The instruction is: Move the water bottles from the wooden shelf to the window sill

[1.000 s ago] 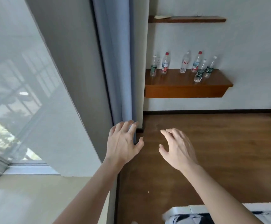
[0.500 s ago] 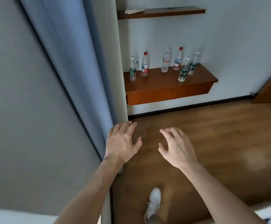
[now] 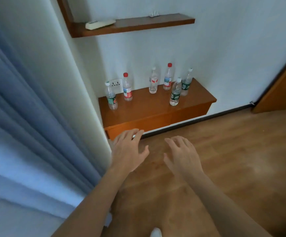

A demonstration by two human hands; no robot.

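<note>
Several clear plastic water bottles stand upright on the low wooden shelf against the white wall. At its left end are a green-labelled bottle and a red-capped bottle. Further right stand a white-capped bottle, another red-capped one and two green-labelled bottles. My left hand and my right hand hover over the floor in front of the shelf, fingers spread, holding nothing. The window sill is out of view.
A blue curtain and a white wall corner fill the left side. A higher wooden shelf carries a white remote. A wooden door stands at the right. Wooden floor lies ahead.
The view has swung away from the window and closed in on the shelf, so the bottles look larger. Both hands stay empty and spread, now just below the shelf front.
</note>
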